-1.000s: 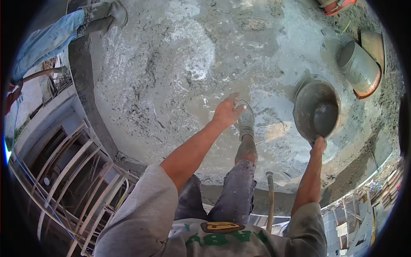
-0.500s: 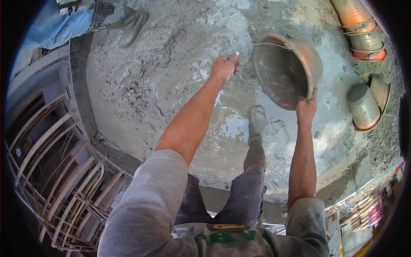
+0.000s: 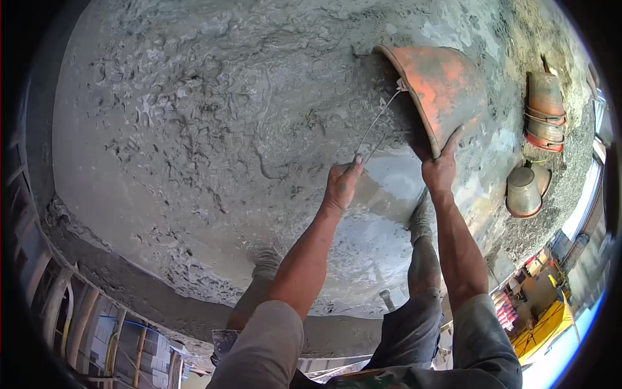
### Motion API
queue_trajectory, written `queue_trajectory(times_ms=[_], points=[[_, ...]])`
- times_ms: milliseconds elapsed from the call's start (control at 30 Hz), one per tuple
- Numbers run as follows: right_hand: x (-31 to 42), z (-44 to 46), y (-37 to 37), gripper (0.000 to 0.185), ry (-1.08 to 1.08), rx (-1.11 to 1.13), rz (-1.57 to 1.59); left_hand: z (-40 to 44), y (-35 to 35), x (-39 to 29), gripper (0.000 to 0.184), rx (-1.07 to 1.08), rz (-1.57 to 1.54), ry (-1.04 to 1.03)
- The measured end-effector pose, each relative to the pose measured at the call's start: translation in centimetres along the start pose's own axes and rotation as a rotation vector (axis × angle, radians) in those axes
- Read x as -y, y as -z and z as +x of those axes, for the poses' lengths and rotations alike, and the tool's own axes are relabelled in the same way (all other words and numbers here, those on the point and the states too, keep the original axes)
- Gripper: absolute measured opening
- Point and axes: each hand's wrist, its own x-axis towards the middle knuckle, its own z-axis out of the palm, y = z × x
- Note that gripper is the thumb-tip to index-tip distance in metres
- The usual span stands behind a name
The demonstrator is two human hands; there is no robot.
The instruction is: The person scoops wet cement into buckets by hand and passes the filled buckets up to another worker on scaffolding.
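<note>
Tipped further over than half a second ago, the bucket [image 3: 450,91] now turns its orange outer side to view, its mouth facing down and toward the left fingers, and both hands sit closer together. Left hand [image 3: 341,185]: its fingers are curled narrow around the wire handle [image 3: 378,123], thumb uppermost. Right hand [image 3: 440,172]: its fingers grip the bucket by its near edge, spread a little along the outer wall. So the bucket lies just beyond the right fingers, and the tipping looks well advanced; whether anything remains inside is hidden by shadow, and I cannot tell if the rim touches the ground.

Below the right fingers, a boot [image 3: 421,220] stands in wet concrete [image 3: 181,149]. Close beneath the left fingers the surface is smooth and shiny; farther to their left it is lumpy and ridged, seemingly spread but not levelled. By that look, covering is largely done and evening out is left.

Well to the right of the right fingers stands an upturned bucket [image 3: 523,191], with a stack of buckets [image 3: 546,113] farther beyond it.
</note>
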Motion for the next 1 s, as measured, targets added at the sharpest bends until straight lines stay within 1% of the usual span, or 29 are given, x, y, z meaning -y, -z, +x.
queue_trajectory(times_ms=[33,67,100,133,167,200,233,267,300,333,367,433,500,533,567,600,633,667,700,733,767,800,833,867,900,933,1000], points=[[0.6,-2.7,-1.2,0.092,-0.024,0.007,0.038,-1.6,1.8,-0.5,0.040,0.035,0.020,0.051],[1.4,-5.4,-1.9,0.090,-0.198,0.073,-0.014,-3.2,3.6,-1.3,0.042,0.069,0.046,0.096],[2.8,-8.1,-2.8,0.087,-0.172,0.039,0.106,-5.3,5.2,-3.4,0.040,0.059,0.111,0.077],[4.4,-10.3,-3.6,0.091,-0.154,0.063,0.192,-8.2,6.9,-5.3,0.038,0.041,0.177,0.065],[7.7,-12.1,-4.3,0.092,-0.242,0.198,0.207,-11.1,11.0,-6.0,0.032,0.019,0.087,0.077],[11.0,-13.8,-5.0,0.094,-0.329,0.333,0.209,-13.6,15.8,-7.6,0.027,-0.026,0.067,0.077],[13.3,-15.7,-7.2,0.094,-0.163,0.341,0.195,-15.7,18.9,-10.7,0.027,-0.114,0.098,0.126],[17.3,-17.4,-8.3,0.092,-0.154,0.374,0.291,-18.2,20.3,-13.4,0.028,-0.212,0.095,0.092],[19.5,-19.3,-10.0,0.091,-0.063,0.354,0.320,-19.5,21.5,-16.2,0.029,-0.310,0.095,0.010],[22.7,-20.8,-10.3,0.093,-0.063,0.410,0.341,-20.9,23.1,-18.6,0.029,-0.335,0.144,0.008],[26.0,-22.2,-10.3,0.096,-0.105,0.415,0.445,-22.7,24.5,-20.8,0.030,-0.352,0.197,0.013],[32.6,-24.4,-8.7,0.097,-0.201,0.484,0.494,-26.1,24.8,-25.7,0.033,-0.398,0.355,0.054],[38.0,-24.2,-6.2,0.095,-0.311,0.646,0.461,-28.3,22.9,-31.8,0.036,-0.459,0.548,0.087],[40.2,-24.3,-5.3,0.095,-0.363,0.727,0.441,-28.8,22.0,-34.1,0.037,-0.450,0.641,0.070],[40.2,-24.9,-6.3,0.088,-0.396,0.733,0.543,-28.9,20.7,-35.9,0.038,-0.448,0.726,0.054],[38.4,-25.5,-8.7,0.082,-0.423,0.740,0.643,-28.9,19.4,-37.2,0.039,-0.448,0.808,0.034],[37.4,-24.8,-9.7,0.077,-0.451,0.748,0.741,-28.5,17.9,-37.5,0.038,-0.420,0.925,-0.087],[37.7,-22.8,-7.7,0.060,-0.610,0.887,0.889,-28.0,16.3,-37.0,0.037,-0.387,1.045,-0.195],[37.6,-20.5,-5.6,0.046,-0.783,1.020,1.031,-27.4,14.5,-36.1,0.034,-0.392,1.033,-0.279],[35.3,-19.0,-6.6,0.038,-0.758,1.063,1.087,-26.5,12.9,-35.3,0.032,-0.386,1.020,-0.369],[31.5,-17.9,-9.3,0.031,-0.740,1.100,1.138,-25.4,11.4,-34.6,0.031,-0.341,0.973,-0.351],[29.9,-17.3,-9.4,0.025,-0.734,1.138,1.180,-24.6,9.9,-33.7,0.030,-0.293,0.922,-0.320],[28.2,-16.5,-9.6,0.023,-0.371,1.173,0.852,-23.9,9.0,-32.8,0.029,-0.248,0.869,-0.287],[27.5,-15.3,-9.5,0.022,-0.015,1.169,0.521,-23.4,9.0,-31.8,0.028,-0.224,0.921,-0.327],[27.2,-14.9,-9.9,0.023,-0.347,1.149,0.630,-23.0,9.2,-30.5,0.028,-0.200,0.973,-0.360],[26.5,-14.6,-10.6,0.025,-0.681,1.049,0.746,-22.7,9.4,-29.3,0.028,-0.178,1.025,-0.391],[26.6,-14.4,-10.1,0.029,-0.899,0.962,0.797,-23.3,9.9,-27.1,0.027,-0.187,0.959,-0.539]])
